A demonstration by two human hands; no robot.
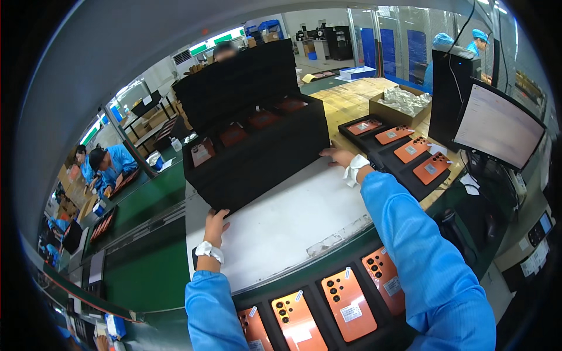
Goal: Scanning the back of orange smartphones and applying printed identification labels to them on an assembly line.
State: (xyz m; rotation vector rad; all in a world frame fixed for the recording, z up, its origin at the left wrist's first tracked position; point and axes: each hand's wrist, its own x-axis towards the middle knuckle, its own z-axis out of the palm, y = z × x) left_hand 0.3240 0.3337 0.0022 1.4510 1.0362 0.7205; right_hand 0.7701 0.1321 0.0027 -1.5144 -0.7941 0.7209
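A deep black foam box point(269, 161) stands at the back of a white work surface point(293, 216), with several orange phones in its top slots. Behind it rises another black foam slab point(240, 82). My left hand point(215, 228) touches the box's near left lower corner, its fingers apart. At the right lower corner, my right hand point(341, 155) rests its spread fingers against the box. White bands circle both wrists, below blue sleeves. Close to me lies a black tray with several orange phones point(349, 304), partly covered by my right sleeve.
On the right are a black tray of orange phones point(413, 150), a carton of crinkled wrapping point(404, 105), a monitor point(500, 124) and a handheld scanner point(459, 234). A green conveyor point(146, 257) runs along the left. A person's head point(225, 51) shows behind the slab; co-workers point(114, 167) sit far left.
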